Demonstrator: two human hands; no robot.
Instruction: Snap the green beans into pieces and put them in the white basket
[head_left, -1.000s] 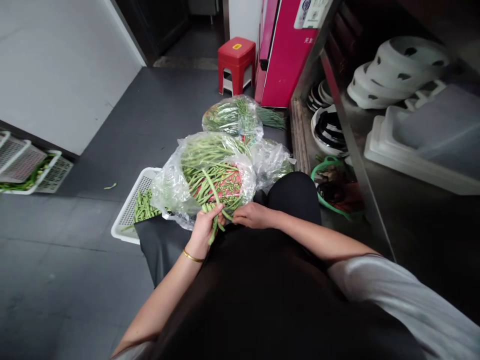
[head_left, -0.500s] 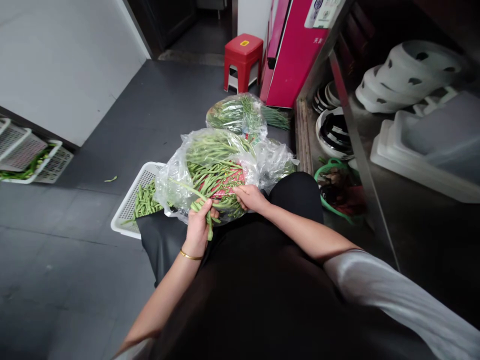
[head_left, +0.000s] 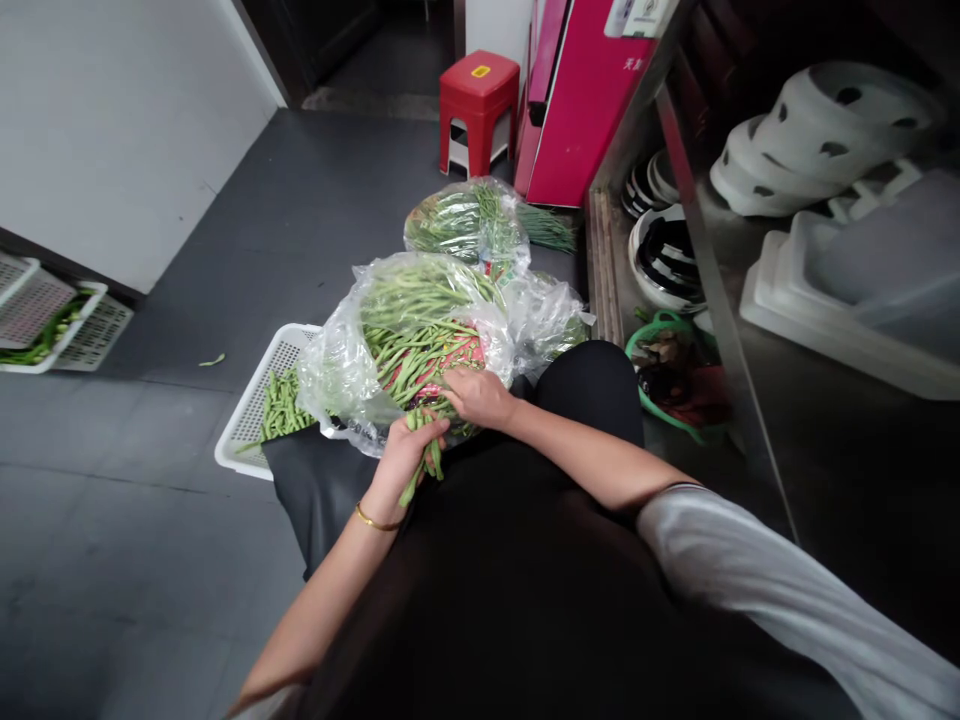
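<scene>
My left hand (head_left: 405, 458) is closed around a small bunch of long green beans (head_left: 430, 462), whose ends stick out below the fingers. Just to its upper right, my right hand (head_left: 481, 396) has its fingers curled together over the near side of an opened clear plastic bag (head_left: 330, 370). What those fingertips grip is hidden. Many more long beans (head_left: 412, 350) fill the bag, with something red among them. Beside the bag on the left, a white perforated basket (head_left: 234, 432) contains short bean pieces (head_left: 283, 402), partly covered by bag and black apron.
Behind lie another clear bag of greens (head_left: 457, 220) and a red stool (head_left: 480, 90). A steel shelf (head_left: 731, 350) with white containers runs along the right, above a green basket (head_left: 660, 412). Stacked white baskets (head_left: 94, 335) stand at far left. One bean piece (head_left: 212, 360) lies on the floor.
My right hand has moved left, close to my left hand. My left hand has shifted slightly right and down, still holding the beans. The view has shifted a little.
</scene>
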